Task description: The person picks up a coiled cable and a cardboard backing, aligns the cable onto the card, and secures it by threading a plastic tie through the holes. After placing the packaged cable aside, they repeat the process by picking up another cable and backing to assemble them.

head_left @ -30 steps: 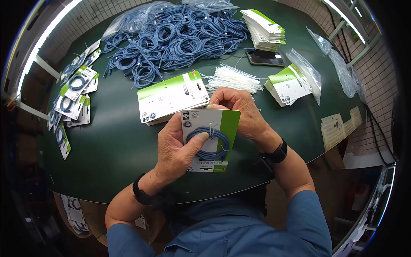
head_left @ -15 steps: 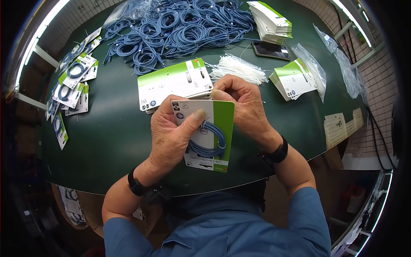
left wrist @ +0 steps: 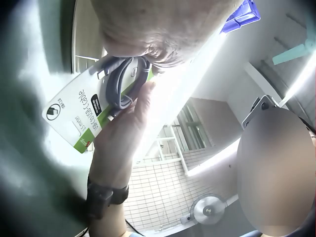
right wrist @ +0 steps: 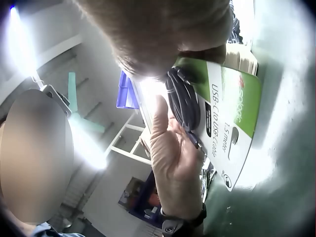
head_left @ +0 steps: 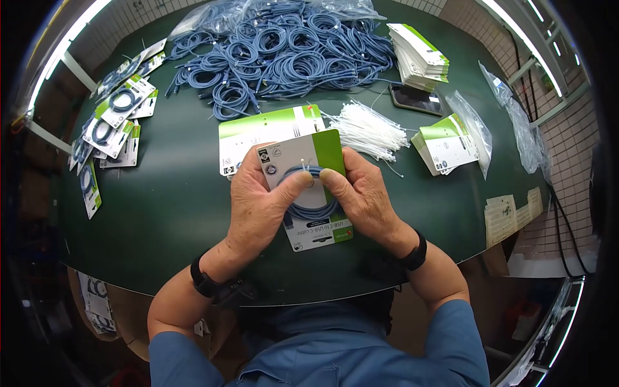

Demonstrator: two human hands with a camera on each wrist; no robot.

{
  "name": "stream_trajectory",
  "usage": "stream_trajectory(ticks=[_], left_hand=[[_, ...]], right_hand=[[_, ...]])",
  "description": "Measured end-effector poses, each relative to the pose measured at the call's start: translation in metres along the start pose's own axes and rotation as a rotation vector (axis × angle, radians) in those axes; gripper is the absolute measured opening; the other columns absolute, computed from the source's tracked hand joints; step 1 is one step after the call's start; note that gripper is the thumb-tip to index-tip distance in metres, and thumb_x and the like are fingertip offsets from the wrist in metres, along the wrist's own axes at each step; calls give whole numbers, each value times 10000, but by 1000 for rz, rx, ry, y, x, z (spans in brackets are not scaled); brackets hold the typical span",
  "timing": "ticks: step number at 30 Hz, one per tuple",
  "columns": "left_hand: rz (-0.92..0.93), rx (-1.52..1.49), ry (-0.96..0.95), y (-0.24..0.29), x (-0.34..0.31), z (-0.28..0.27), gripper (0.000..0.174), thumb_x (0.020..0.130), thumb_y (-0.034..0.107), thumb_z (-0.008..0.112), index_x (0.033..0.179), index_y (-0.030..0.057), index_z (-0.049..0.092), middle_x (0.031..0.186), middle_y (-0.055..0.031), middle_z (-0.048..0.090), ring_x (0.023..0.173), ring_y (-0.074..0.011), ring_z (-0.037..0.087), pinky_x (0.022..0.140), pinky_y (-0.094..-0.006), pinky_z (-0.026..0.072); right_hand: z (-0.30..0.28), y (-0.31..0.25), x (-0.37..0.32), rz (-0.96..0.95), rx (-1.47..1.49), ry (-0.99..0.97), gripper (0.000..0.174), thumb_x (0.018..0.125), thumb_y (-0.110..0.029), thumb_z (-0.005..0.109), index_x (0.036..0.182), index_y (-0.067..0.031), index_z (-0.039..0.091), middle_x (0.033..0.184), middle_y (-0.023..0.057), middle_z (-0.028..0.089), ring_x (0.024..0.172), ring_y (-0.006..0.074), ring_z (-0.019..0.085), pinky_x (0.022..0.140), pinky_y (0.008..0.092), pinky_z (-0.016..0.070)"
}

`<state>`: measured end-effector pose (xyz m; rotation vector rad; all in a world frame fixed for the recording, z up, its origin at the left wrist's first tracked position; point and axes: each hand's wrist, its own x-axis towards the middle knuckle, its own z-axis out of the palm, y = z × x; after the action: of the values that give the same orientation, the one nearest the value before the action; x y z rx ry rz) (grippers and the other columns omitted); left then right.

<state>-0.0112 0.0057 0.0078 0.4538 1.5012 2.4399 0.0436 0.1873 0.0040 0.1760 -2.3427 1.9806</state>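
Note:
Both hands hold a white and green cable card upright above the table, its printing upside down in the head view. A coiled blue USB-C cable lies against its face. My left hand grips the card's left side, with the thumb pressed on the top of the coil. On the other side my right hand grips the card's edge, its thumb on the coil next to the left one. White tie ends stick up between the thumbs. The fingers behind the card are hidden in the head view.
Behind the hands lies a stack of cards, with white cable ties beside it. A heap of blue cables covers the back. Finished-looking carded cables lie left; more cards, a phone and plastic bags lie right.
The right hand has come down from behind the card's top edge to its right side, and its thumb now presses the coil. The left hand still holds the card.

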Motion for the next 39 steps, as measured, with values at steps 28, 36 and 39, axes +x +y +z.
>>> stream_trajectory(ticks=[28, 36, 39], left_hand=[[228, 187, 29, -2, -1, 1, 390, 912, 83, 793, 1260, 39, 623, 1159, -78, 683, 1154, -208, 632, 991, -372, 538], [855, 1236, -327, 14, -11, 4, 399, 718, 164, 874, 1078, 89, 718, 1063, -49, 646, 1102, -270, 566, 962, -418, 436], [868, 1289, -411, 7, -7, 1, 396, 677, 170, 869, 1037, 97, 719, 1023, -43, 643, 1066, -272, 570, 949, -427, 425]], right_hand=[[-3, -1, 0, -64, 91, 198, 287, 1056, -194, 646, 1238, 27, 630, 1045, 42, 715, 922, 68, 631, 801, 237, 539], [-5, 1, 1, -116, 30, 305, 247, 1065, -206, 628, 1170, 17, 629, 988, 24, 686, 860, 46, 585, 730, 222, 520], [0, 0, 1, -131, 23, 318, 230, 1048, -204, 648, 1119, 14, 622, 928, 31, 673, 820, 56, 576, 704, 247, 519]])
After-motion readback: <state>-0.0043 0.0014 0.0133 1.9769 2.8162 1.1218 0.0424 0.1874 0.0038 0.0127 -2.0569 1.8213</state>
